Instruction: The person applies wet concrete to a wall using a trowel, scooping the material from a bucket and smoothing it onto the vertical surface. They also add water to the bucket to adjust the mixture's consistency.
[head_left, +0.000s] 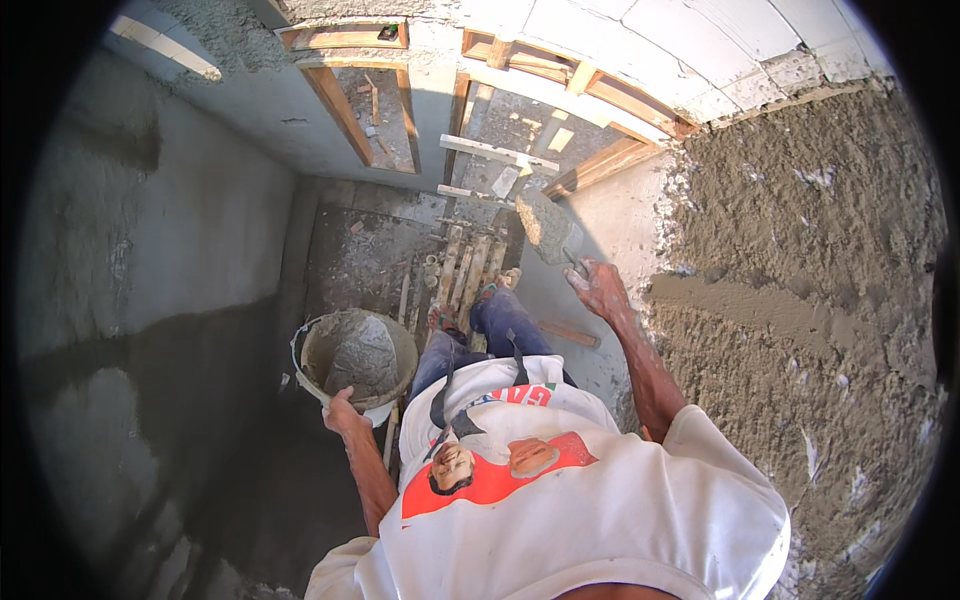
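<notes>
My left hand (345, 410) is closed on the near rim of a bucket (318, 352), held at my left side. Grey wet mortar (364, 352) lies inside the bucket. My right hand (602, 290) grips the handle of a trowel (570, 243), stretched out ahead and to the right. A heap of mortar (542, 220) covers much of the trowel's blade. Close by on the right stands a wall with rough wet mortar (780, 380) over it, crossed by a smoother band (770, 300).
My feet rest on narrow wooden planks (468, 272) with the floor lower down. Wooden frames (410, 115) line openings in the wall ahead. A partly damp grey wall (210, 210) rises on the left. Bare blocks (700, 45) show at upper right.
</notes>
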